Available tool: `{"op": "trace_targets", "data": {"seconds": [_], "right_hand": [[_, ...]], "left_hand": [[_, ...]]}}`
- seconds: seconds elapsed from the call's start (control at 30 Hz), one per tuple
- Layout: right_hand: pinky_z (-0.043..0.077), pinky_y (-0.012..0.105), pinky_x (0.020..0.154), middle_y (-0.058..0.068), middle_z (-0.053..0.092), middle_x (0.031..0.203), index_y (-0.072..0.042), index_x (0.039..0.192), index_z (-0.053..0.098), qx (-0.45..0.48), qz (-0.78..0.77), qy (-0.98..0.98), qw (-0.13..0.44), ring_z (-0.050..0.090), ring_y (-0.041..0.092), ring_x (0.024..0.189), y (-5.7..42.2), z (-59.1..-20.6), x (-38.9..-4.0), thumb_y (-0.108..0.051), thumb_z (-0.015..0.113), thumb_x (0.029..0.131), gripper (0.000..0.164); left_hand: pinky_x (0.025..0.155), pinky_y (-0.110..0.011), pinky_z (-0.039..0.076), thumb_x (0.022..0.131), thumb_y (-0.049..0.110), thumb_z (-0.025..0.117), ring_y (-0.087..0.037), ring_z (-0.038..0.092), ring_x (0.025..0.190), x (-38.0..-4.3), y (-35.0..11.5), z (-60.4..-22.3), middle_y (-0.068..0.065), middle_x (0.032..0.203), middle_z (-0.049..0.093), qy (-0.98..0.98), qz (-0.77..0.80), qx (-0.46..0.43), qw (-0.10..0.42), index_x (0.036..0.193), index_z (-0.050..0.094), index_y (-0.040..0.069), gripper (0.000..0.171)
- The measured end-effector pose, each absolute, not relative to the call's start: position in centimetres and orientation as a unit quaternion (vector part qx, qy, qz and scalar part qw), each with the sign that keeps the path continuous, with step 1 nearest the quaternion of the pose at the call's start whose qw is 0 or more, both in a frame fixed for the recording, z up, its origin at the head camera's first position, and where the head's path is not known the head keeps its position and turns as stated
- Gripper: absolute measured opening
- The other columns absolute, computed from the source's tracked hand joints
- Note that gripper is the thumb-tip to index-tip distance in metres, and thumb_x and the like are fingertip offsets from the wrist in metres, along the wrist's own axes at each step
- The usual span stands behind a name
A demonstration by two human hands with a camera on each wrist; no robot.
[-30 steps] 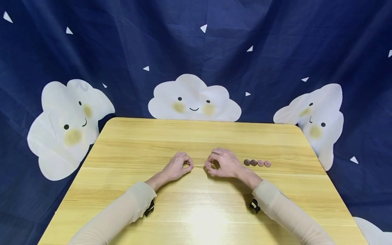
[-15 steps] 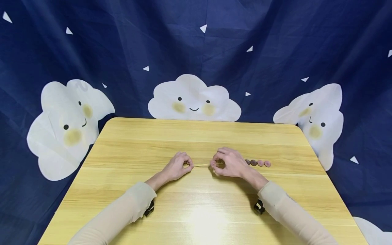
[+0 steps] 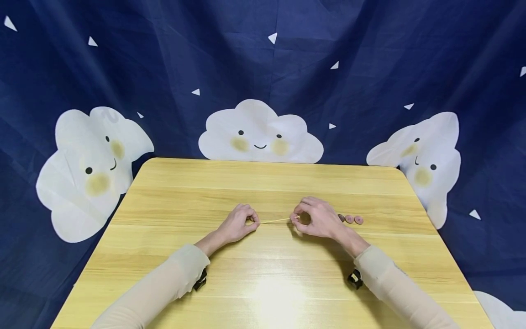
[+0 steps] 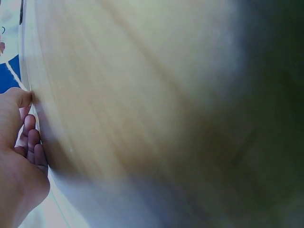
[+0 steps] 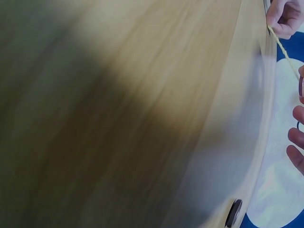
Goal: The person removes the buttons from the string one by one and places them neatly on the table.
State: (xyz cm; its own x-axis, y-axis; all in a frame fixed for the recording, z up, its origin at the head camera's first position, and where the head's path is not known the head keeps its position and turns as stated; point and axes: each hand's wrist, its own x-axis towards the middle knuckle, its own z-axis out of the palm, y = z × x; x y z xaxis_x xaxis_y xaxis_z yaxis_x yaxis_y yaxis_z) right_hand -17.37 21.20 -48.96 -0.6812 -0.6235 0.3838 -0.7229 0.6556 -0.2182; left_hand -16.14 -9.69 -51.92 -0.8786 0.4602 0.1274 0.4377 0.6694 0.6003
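Near the table's middle, my left hand pinches a thin yellow string between thumb and forefinger. The string runs taut to the right. My right hand grips a round pinkish button at its fingertips. The string reaches this button, and a short end of it shows on the near side of my right fingers. In the right wrist view the string slants from the left hand to the button, seen edge-on.
Right of my right hand, a dark brown button and two pinkish ones, a nearer button and an outer button, lie in a row on the wooden table. Behind the table hangs a blue cloth with clouds.
My right hand has moved right with the button, so the string between the hands is longer and straighter. It now covers one dark button of the row. My left hand has stayed put.
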Motion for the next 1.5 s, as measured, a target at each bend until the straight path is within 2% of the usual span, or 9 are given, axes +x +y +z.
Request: {"op": "trace_targets", "data": {"seconds": [0.6, 1.03, 1.5], "right_hand": [[0.059, 0.035, 0.077, -0.007, 0.072, 0.092, -0.021, 0.094, 0.075, 0.363, 0.188, -0.898, 0.164, 0.068, 0.013, 0.089, 23.8, -49.2, -17.2, -0.033, 0.077, 0.081, 0.018], [0.059, 0.038, 0.081, -0.008, 0.073, 0.094, -0.024, 0.094, 0.074, 0.334, 0.169, -0.916, 0.142, 0.069, 0.014, 0.092, 25.6, -48.8, -17.2, -0.035, 0.077, 0.082, 0.017], [0.054, 0.033, 0.069, -0.006, 0.071, 0.09, -0.023, 0.092, 0.076, 0.34, 0.14, -0.913, 0.176, 0.062, 0.012, 0.083, 27.7, -49.7, -17.4, -0.034, 0.079, 0.083, 0.015]], "left_hand": [[0.086, -0.028, 0.049, 0.093, 0.017, 0.077, -0.012, 0.053, 0.092, -16.3, -9.6, -51.9, 0.003, 0.091, 0.065, 0.916, 0.315, 0.245, 0.02, 0.09, 0.073, 0.016, 0.006], [0.086, -0.028, 0.049, 0.094, 0.016, 0.076, -0.012, 0.053, 0.093, -16.3, -9.7, -51.9, 0.003, 0.09, 0.064, 0.914, 0.319, 0.249, 0.019, 0.089, 0.073, 0.016, 0.006], [0.086, -0.028, 0.049, 0.093, 0.017, 0.076, -0.012, 0.053, 0.093, -16.2, -9.7, -52.0, 0.003, 0.091, 0.064, 0.915, 0.318, 0.247, 0.015, 0.089, 0.073, 0.016, 0.006]]}}
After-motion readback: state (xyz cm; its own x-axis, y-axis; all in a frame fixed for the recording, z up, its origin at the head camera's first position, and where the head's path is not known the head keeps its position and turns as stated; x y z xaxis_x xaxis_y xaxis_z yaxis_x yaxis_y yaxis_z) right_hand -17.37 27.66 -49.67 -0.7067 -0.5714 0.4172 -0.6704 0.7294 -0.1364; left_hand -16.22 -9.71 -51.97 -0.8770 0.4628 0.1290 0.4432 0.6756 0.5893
